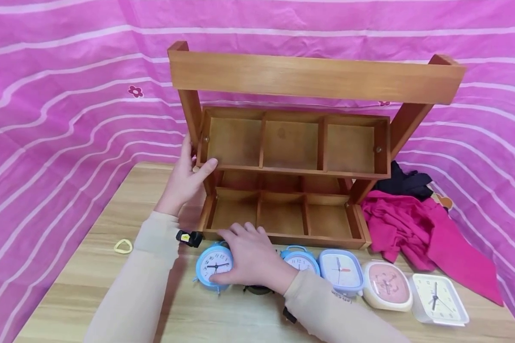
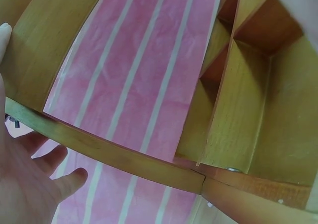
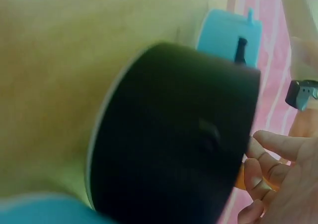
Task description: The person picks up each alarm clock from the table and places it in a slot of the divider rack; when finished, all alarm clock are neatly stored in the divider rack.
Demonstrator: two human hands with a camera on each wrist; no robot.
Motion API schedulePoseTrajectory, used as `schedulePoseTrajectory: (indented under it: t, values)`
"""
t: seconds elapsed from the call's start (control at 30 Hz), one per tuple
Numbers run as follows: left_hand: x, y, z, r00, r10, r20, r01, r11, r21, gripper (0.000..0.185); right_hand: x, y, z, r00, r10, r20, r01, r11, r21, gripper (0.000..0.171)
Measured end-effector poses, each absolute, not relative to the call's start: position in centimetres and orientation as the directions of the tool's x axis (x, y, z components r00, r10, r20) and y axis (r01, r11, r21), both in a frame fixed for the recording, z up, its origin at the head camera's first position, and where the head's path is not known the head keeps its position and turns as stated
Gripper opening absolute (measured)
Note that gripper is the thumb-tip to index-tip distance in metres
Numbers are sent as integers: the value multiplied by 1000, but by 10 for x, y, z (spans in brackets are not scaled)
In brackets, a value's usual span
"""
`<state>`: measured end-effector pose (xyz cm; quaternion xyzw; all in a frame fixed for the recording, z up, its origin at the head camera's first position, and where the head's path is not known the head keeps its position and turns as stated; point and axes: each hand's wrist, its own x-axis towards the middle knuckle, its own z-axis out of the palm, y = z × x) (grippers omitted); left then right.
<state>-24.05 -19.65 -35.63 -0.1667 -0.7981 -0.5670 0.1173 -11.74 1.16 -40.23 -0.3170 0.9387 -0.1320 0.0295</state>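
My left hand [image 1: 189,176] grips the left post of a two-tier wooden rack [image 1: 317,78], thumb on the front edge of its upper tray. In the left wrist view the palm and fingers [image 2: 49,169] wrap behind that post [image 2: 109,152]. My right hand [image 1: 244,255] lies over a round blue alarm clock [image 1: 212,264] in front of the rack, fingers across its top and thumb under its face. A black round clock [image 1: 257,289] sits beneath my right wrist and fills the right wrist view [image 3: 174,134], with the blue clock [image 3: 226,35] behind it.
Along the table's front stand a second blue round clock [image 1: 301,260], a lavender square clock [image 1: 341,271], a pink square clock [image 1: 387,285] and a white one [image 1: 438,299]. Pink cloth [image 1: 425,238] and black cloth [image 1: 407,183] lie to the right. A yellow triangular ring [image 1: 123,246] lies to the left.
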Motion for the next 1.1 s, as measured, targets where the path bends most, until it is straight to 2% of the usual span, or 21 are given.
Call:
schedulePoseTrajectory:
  t: [0.5,0.8,1.1]
  values:
    - [-245,-195,-361,-904,146,402,428,268,863,95,-107,4,-422,-817,-576,18,-570,804,-167,97]
    - [-246,-197,-361,-911,143,386,411,264,872,94,-108,2,-421,-821,-570,-23,-553,805,-213,98]
    - [-245,-198,-361,-923,138,360,384,261,885,95,-109,5,-420,-814,-580,-11,-561,791,-243,94]
